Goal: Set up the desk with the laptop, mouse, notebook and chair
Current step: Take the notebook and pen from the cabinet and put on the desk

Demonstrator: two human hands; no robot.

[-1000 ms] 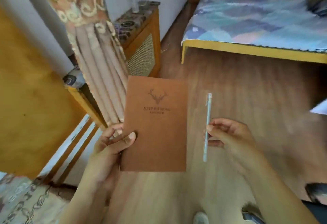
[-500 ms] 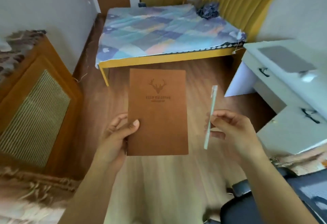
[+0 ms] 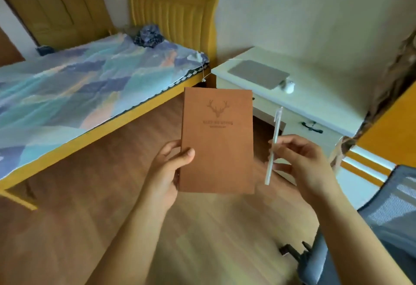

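Wooden floor runs between a bed point(image 3: 90, 86) on the left and a white tabletop point(image 3: 319, 102) on the far right, and over it the left hand point(image 3: 171, 169) clamps the lower edge of a brown notebook point(image 3: 217, 140) while the right hand point(image 3: 301, 160) pinches a white pen point(image 3: 272, 147), the two apart. On the tabletop a closed laptop point(image 3: 258, 74) lies with a mouse point(image 3: 288, 86) just beside it. Notebook and chair point(image 3: 371, 228), near right, look left to place.

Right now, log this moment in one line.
left hand: holds notebook | right hand: holds pen | laptop, mouse: on desk
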